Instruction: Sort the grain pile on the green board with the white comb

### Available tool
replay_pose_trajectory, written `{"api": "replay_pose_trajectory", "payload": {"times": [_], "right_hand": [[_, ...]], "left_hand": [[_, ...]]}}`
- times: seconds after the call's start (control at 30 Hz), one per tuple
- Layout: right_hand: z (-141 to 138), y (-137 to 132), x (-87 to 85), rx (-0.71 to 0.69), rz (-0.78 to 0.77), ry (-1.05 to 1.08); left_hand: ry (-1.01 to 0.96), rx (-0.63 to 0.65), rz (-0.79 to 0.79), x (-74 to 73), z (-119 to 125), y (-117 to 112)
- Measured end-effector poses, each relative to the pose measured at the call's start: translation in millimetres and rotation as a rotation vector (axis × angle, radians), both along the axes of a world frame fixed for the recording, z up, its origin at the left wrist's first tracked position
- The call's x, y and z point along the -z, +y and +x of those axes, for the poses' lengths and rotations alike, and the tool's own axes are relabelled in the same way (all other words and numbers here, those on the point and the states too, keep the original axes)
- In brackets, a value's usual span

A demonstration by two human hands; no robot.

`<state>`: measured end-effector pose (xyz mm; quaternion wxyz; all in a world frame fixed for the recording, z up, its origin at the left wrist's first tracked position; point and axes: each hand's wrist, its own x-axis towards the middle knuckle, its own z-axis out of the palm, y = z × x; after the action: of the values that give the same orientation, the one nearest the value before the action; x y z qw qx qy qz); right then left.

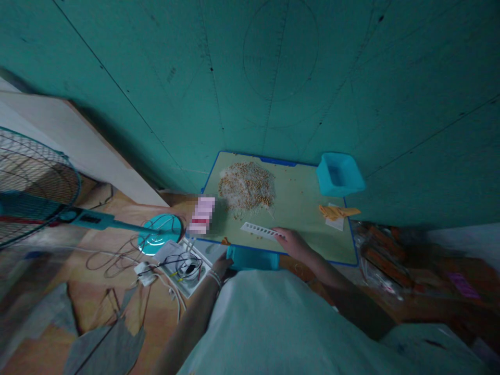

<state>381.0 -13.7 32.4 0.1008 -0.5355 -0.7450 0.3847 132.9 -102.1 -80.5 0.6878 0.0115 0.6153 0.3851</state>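
A pale green board with a blue rim [312, 234] lies on the floor against a teal wall. A heap of small tan grains [247, 184] sits on its far left part. My right hand [291, 241] rests on the board's near side, its fingers touching the end of a white slotted strip [260, 229]. My left hand [221, 265] is at the board's near edge, curled against a teal container [252, 258]; its fingers are mostly hidden. A second teal square tub [339, 174] stands at the board's far right corner.
Yellow scraps on white paper [336, 212] lie at the board's right edge. A teal fan with its round base [160, 234] stands to the left, with tangled wires and a white box [183, 266]. Brown packets [385, 260] lie to the right. A pale wooden panel [78, 140] leans against the wall.
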Motion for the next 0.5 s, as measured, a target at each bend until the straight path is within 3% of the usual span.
{"api": "replay_pose_trajectory", "payload": {"times": [0.13,0.5], "right_hand": [[-2,-7,0.0,-0.014,-0.004,0.010],[-9,-27,-3.3,-0.063,-0.024,0.040]], "left_hand": [[-0.025,-0.052,0.008,-1.3,2,1],[-0.051,-0.042,0.014,-15.0,9,5]]}}
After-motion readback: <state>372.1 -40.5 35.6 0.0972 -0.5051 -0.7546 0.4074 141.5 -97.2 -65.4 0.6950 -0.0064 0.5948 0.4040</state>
